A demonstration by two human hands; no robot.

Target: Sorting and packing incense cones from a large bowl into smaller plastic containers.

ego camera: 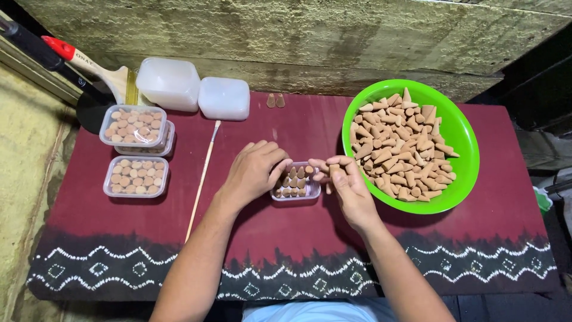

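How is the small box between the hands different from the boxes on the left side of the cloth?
The small clear box between the left hand and right hand is open and only partly filled with cones; the stacked boxes and the single box at left look full. The middle one is touched by both hands; the left ones lie untouched. All are clear plastic holding brown cones.

The near strip of the bench (pixel 298 250) lies bare on both sides of the forearms. Right of the small open box (pixel 296 183) the green bowl (pixel 465 149) blocks the way. To the left, the thin stick (pixel 202 173) and the filled boxes (pixel 136 152) stand beyond an open strip of cloth.
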